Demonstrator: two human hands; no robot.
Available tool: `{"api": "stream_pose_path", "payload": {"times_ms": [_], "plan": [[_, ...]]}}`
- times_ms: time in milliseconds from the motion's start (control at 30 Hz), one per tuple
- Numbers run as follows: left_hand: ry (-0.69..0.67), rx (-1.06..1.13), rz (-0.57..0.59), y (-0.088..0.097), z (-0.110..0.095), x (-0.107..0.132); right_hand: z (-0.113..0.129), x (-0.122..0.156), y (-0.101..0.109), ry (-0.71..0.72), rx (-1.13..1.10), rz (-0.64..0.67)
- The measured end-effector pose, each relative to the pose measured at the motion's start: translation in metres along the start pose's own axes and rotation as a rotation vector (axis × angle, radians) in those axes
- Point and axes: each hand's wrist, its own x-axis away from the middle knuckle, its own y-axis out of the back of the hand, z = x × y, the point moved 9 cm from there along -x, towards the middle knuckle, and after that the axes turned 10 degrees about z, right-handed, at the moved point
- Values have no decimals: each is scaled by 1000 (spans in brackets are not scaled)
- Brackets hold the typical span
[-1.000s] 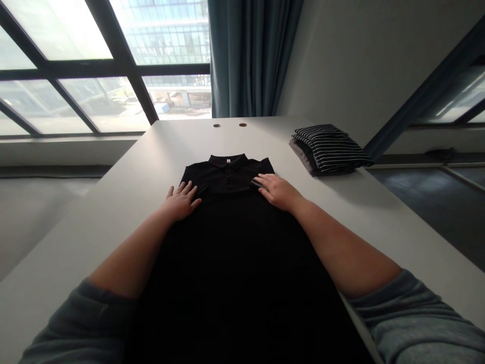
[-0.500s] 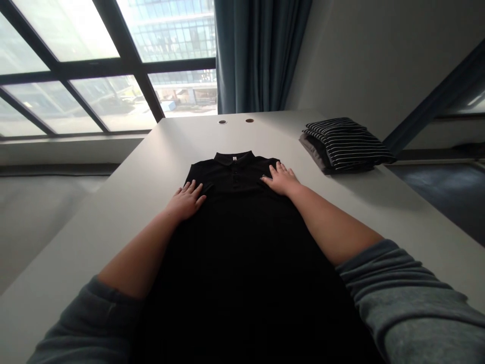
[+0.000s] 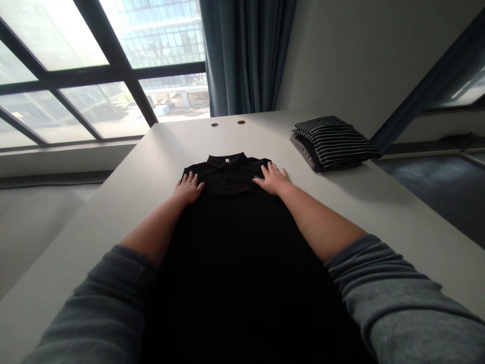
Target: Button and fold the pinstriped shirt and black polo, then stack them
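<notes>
Black polo shirt (image 3: 231,263) lies flat down the middle of the table (image 3: 364,207), collar away from me. I see left hand (image 3: 188,188) and right hand (image 3: 273,180) both open, fingers spread, palms down on the chest, gripping nothing. Folded striped clothes (image 3: 333,142) sit upper right.

This looks like an office or meeting room in a modern commercial building. A large dark-framed window (image 3: 76,76) looks out on a glass-fronted high-rise (image 3: 162,40), and a heavy teal curtain (image 3: 242,55) hangs beside it. The long white surface (image 3: 113,202) is an office-style table, with two small round cable grommets (image 3: 214,124) set near its far edge. The plain pale wall (image 3: 359,55) and dark floor (image 3: 428,202) add nothing homely. A black polo shirt (image 3: 227,227) laid out on the surface gives the room a makeshift workroom feel
</notes>
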Motion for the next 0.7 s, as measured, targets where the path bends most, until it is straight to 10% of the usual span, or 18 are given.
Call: {"api": "stream_pose_path", "payload": {"times_ms": [400, 533, 700], "plan": [[-23, -2, -181, 16, -5, -3, -6, -7, 4, -26, -30, -27], [-165, -107, -404, 31, -39, 44, 13, 25, 28, 68, 36, -217], [-353, -172, -352, -8, -47, 149, 44, 132, 14, 412, 115, -298]]}}
